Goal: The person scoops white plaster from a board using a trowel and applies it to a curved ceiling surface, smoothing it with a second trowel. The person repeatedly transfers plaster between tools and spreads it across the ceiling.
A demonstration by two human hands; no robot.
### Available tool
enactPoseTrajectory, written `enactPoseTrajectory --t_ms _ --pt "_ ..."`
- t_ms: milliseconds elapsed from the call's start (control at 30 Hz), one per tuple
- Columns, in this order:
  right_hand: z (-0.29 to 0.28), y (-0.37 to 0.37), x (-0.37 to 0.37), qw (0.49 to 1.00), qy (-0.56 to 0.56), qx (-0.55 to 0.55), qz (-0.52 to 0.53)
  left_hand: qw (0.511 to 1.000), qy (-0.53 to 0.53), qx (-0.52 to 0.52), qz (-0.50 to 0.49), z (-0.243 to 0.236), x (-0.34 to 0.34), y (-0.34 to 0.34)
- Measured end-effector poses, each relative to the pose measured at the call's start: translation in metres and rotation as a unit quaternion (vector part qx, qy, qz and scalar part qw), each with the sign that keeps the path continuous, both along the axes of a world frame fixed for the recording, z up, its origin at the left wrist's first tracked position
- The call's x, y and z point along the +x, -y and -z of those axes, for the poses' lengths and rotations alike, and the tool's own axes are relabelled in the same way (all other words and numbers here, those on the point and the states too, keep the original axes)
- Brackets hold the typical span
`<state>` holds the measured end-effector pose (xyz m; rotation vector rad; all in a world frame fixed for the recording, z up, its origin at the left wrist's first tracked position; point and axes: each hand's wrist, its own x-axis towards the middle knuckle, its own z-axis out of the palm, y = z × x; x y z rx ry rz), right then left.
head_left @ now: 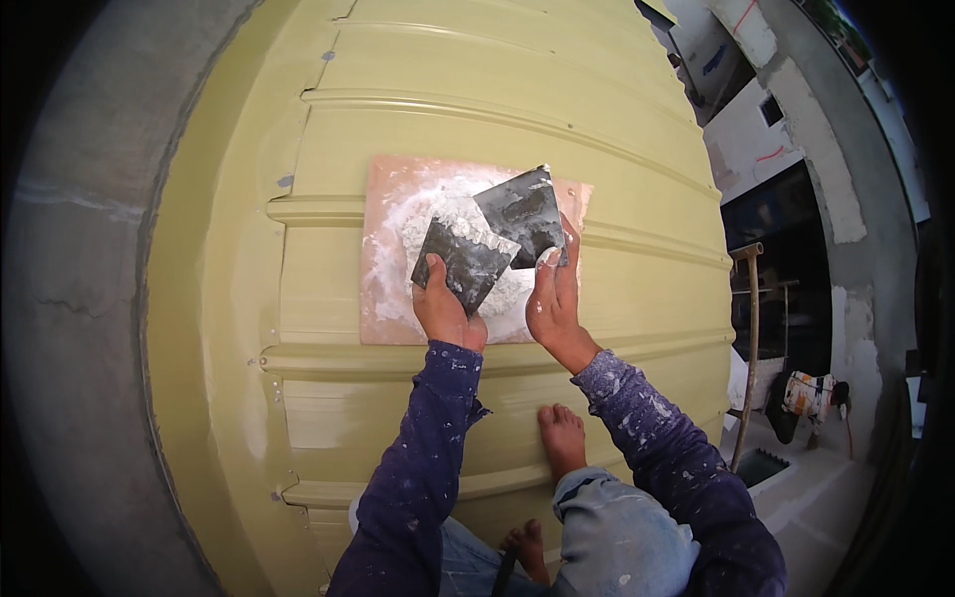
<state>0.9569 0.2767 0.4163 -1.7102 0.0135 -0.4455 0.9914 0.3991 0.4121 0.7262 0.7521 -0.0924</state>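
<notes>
My left hand [445, 310] grips a dark metal scraper blade [465, 261] smeared with white putty. In my right hand [553, 298] is a second dark blade [523, 211], tilted, its lower edge overlapping the first blade. Both blades hover over a pile of white putty [423, 214] on a square pinkish board [383, 298]. The board lies flat on a ribbed yellow-green metal roof sheet [497, 99]. My sleeves are dark purple and speckled with white.
My bare feet [562, 438] rest on the roof sheet below the board. A grey concrete wall [70, 298] curves along the left. To the right the roof ends at an edge, with a wooden pole [751, 328], a building and lower ground beyond.
</notes>
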Motion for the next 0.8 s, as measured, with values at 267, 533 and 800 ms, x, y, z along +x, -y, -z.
enactPoseTrajectory --t_ms 267,533,800 --pt "0.008 0.025 0.014 0.978 -0.164 -0.121 -0.051 0.995 0.047 0.012 0.087 -0.007 0.012 -0.031" --pt "0.004 0.042 0.085 0.866 -0.298 0.401 -0.007 0.939 0.050 -0.042 0.337 -0.018 0.001 -0.042" --pt "0.013 0.015 0.066 0.836 -0.366 0.409 -0.008 0.945 0.055 -0.019 0.321 -0.012 -0.005 -0.014"
